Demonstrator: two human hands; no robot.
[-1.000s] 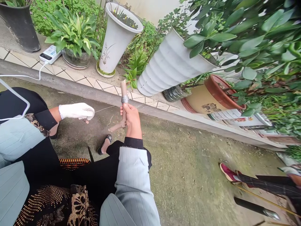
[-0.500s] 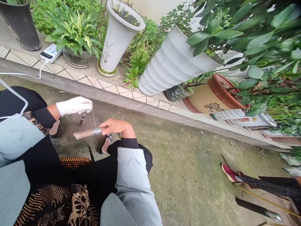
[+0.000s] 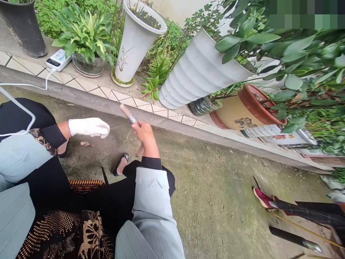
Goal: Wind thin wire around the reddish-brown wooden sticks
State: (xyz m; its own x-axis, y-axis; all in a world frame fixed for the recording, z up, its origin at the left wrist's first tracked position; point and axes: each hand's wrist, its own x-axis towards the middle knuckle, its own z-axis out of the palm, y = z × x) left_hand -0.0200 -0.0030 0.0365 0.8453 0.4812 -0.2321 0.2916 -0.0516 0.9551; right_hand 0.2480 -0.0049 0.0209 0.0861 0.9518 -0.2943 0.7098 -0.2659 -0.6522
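Observation:
My right hand (image 3: 145, 131), bare, is closed around a pale brown stick (image 3: 125, 110). Its upper end points up and to the left, and another pale piece (image 3: 139, 149) shows below my wrist. A band of thin silvery wire (image 3: 132, 119) is wound around the stick just above my fingers. My left hand (image 3: 89, 127), in a white glove, is closed on the thin strand (image 3: 120, 126) that runs across to the winding. Below the glove is a small brownish piece (image 3: 86, 144); whether it hangs or lies on the ground I cannot tell.
A tiled ledge (image 3: 107, 92) carries potted plants, including a white tapered pot (image 3: 134, 39) and a ribbed white pot (image 3: 199, 68). A white power bank (image 3: 58, 60) with a cable sits there too. Another person's red shoe (image 3: 262, 197) and a dark long tool (image 3: 291, 237) are at right.
My right hand has moved up and right, turning the stick from nearly level to steeply upward. My left hand has shifted slightly right. The strand now runs more level, and the small brownish piece has turned.

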